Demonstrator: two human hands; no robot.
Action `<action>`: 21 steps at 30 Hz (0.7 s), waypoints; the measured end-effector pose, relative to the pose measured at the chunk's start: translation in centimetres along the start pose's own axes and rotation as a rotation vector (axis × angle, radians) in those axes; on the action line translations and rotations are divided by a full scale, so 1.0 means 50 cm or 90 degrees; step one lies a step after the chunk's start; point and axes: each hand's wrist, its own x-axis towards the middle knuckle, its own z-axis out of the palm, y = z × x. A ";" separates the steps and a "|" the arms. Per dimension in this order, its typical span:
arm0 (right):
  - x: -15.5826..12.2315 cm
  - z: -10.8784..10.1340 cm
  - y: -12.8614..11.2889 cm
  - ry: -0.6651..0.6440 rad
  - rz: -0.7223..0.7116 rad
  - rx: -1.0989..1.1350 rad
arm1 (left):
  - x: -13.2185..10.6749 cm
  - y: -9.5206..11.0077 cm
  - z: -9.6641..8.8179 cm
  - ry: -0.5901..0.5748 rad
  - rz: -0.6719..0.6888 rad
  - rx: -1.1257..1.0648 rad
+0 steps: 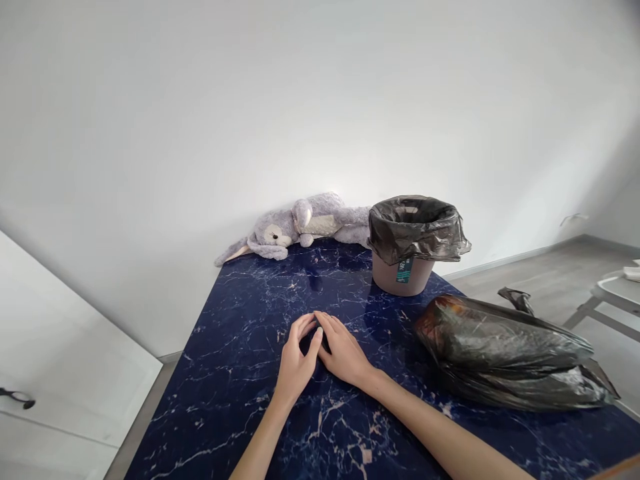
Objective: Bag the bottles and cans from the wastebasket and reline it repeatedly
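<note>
My left hand (294,365) and my right hand (346,353) rest on the dark blue marble-patterned table (240,373), their fingertips meeting. The fingers of both curl together around a small dark thing (320,335) that is mostly hidden; I cannot make out what it is. A full, tied black rubbish bag (505,353) lies on its side to the right of my right hand. Behind it stands a small grey bin (403,275) lined with a black bag (415,227), its mouth open.
A grey plush rabbit (300,230) lies against the white wall at the table's far edge. A white cabinet with a dark handle (17,398) is at the left. White furniture (615,290) stands on the grey floor at the right.
</note>
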 end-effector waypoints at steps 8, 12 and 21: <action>0.000 -0.009 -0.011 -0.008 0.000 -0.005 | 0.001 0.009 -0.002 -0.002 -0.005 0.018; -0.001 -0.011 -0.016 -0.011 0.000 -0.001 | -0.004 0.017 -0.001 0.000 -0.010 0.021; -0.001 -0.010 -0.023 -0.006 0.004 0.023 | -0.014 0.026 -0.004 -0.001 -0.057 0.034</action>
